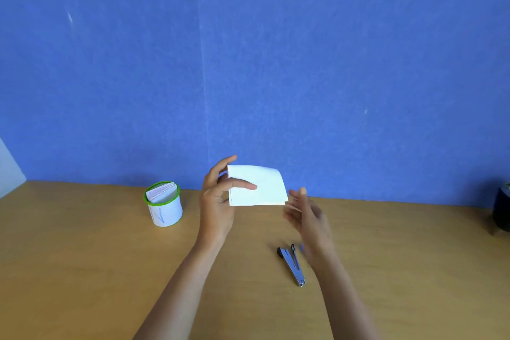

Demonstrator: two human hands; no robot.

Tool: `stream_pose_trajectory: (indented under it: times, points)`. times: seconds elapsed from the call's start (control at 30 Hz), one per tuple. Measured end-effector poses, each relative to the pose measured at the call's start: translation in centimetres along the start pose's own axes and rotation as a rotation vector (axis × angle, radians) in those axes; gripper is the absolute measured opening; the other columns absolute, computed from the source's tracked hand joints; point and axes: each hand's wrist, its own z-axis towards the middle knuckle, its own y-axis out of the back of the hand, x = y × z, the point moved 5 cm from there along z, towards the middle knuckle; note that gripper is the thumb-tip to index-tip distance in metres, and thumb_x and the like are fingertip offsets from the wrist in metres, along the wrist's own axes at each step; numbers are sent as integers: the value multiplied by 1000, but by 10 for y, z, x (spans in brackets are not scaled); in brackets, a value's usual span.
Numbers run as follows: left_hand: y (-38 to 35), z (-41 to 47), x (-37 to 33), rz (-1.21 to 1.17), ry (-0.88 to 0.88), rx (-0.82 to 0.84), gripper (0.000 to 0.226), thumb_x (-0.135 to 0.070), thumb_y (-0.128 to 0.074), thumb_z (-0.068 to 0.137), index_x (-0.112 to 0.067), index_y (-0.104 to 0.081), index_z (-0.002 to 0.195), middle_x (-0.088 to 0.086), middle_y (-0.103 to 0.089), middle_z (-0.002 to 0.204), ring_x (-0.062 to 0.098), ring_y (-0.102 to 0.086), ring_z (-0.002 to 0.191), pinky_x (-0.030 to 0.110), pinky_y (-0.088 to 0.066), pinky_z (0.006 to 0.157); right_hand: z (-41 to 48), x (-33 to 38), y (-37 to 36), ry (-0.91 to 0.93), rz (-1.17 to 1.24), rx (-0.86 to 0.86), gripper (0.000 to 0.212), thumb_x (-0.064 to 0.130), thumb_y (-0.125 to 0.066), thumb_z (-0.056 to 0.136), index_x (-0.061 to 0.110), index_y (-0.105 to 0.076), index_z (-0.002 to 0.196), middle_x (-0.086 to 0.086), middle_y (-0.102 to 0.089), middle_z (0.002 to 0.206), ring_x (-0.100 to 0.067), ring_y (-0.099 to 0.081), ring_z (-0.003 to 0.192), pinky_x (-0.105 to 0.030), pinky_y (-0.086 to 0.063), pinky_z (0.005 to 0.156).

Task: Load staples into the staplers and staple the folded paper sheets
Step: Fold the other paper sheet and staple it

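My left hand holds a folded white paper sheet by its left edge, thumb on the front, lifted above the wooden table. My right hand is blurred, fingers apart, just below the sheet's lower right corner; whether it touches the paper I cannot tell. A small metal stapler with a black head lies on the table below the sheet, close to my right wrist. A small purple thing peeks out beside the wrist, mostly hidden.
A white cup with a green rim stands at the left and holds several folded paper sheets. A dark round object sits at the right edge. A blue wall rises behind the table.
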Motion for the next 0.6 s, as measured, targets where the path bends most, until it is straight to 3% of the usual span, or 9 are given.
stream_pose_trajectory:
  times: [0.1, 0.17, 0.23, 0.3, 0.4, 0.5, 0.6]
  points:
    - [1, 1, -9, -6, -53, -1, 52, 24, -54, 77, -24, -71, 74, -3, -52, 131, 24, -49, 122, 23, -37, 98, -14, 36, -30, 66, 46, 212, 35, 41, -52, 94, 13, -70, 105, 1, -73, 100, -10, -68, 94, -16, -54, 77]
    - [3, 2, -11, -22, -33, -2, 53, 23, -55, 77, -28, -71, 81, -15, -53, 131, 18, -50, 123, 29, -41, 98, -21, 48, -36, 70, 115, 178, 20, 24, -63, 90, 11, -70, 103, -2, -72, 90, -13, -67, 84, -19, -55, 73]
    - [5, 2, -11, -128, 42, -20, 48, 16, -55, 83, -28, -69, 96, -19, -57, 128, 14, -53, 122, 31, -44, 97, -26, 53, -38, 66, 184, 138, 19, 14, -67, 86, 9, -70, 104, -4, -71, 87, -15, -67, 79, -23, -56, 72]
    - [8, 1, -12, -304, 172, -78, 43, 8, -49, 92, -28, -64, 108, -13, -65, 120, 8, -59, 115, 29, -46, 94, -31, 57, -38, 75, 209, 99, 17, 12, -69, 84, 10, -72, 101, -7, -68, 86, -19, -65, 80, -32, -54, 76]
    - [11, -1, -17, -426, 303, -139, 23, -18, -51, 96, -32, -63, 110, -12, -71, 103, 4, -64, 97, 19, -51, 81, -39, 67, -39, 117, 223, 44, 14, 13, -71, 82, 13, -73, 96, -11, -65, 86, -23, -61, 82, -43, -50, 81]
    - [9, -3, -24, -480, 394, -97, 25, -41, -62, 80, -31, -68, 103, -14, -72, 94, 1, -65, 91, 21, -52, 79, -44, 73, -39, 161, 228, 8, 14, 15, -72, 82, 16, -72, 96, -6, -63, 82, -20, -59, 79, -36, -47, 73]
    - [5, -3, -32, -538, 426, -55, 33, -36, -71, 71, -25, -68, 102, -11, -73, 80, 2, -67, 81, 15, -51, 69, -47, 76, -41, 195, 236, 30, 15, 15, -71, 82, 16, -72, 98, -1, -67, 80, -14, -63, 76, -30, -51, 71]
